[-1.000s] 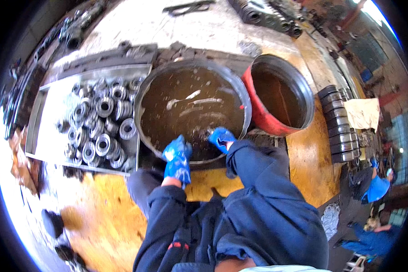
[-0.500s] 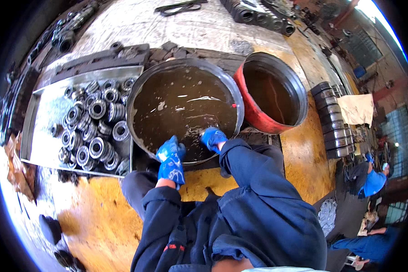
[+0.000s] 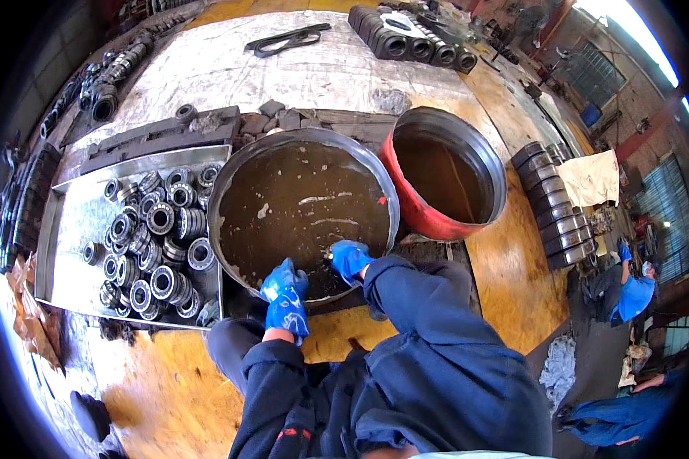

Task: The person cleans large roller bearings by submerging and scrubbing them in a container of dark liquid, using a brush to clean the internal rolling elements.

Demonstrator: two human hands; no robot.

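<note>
A wide round metal basin [image 3: 391, 200] of murky brown liquid stands in front of me. My left hand [image 3: 285, 281], in a wet blue glove, is closed at the basin's near left side; what its curled fingers hold is hidden. My right hand [image 3: 350, 258], in a blue glove too, bends its fingers over the near right part of the liquid. A small brownish tip shows at those fingers, too small to name. Left of the basin, a shallow metal tray [image 3: 46, 252] carries a heap of bearings [image 3: 161, 219], several of them stacked.
A red drum [image 3: 396, 164] with brown liquid touches the basin's right side. Large dark rings [image 3: 553, 203] stand in a row farther right, a cloth [image 3: 592, 179] beside them. Belts [image 3: 287, 40] lie on the far sheet. A person in blue [image 3: 634, 297] is at the right.
The whole view has shifted, so basin, tray and hands sit lower in it. Both hands keep nearly the same place over the basin, and the ripples by the right hand have changed.
</note>
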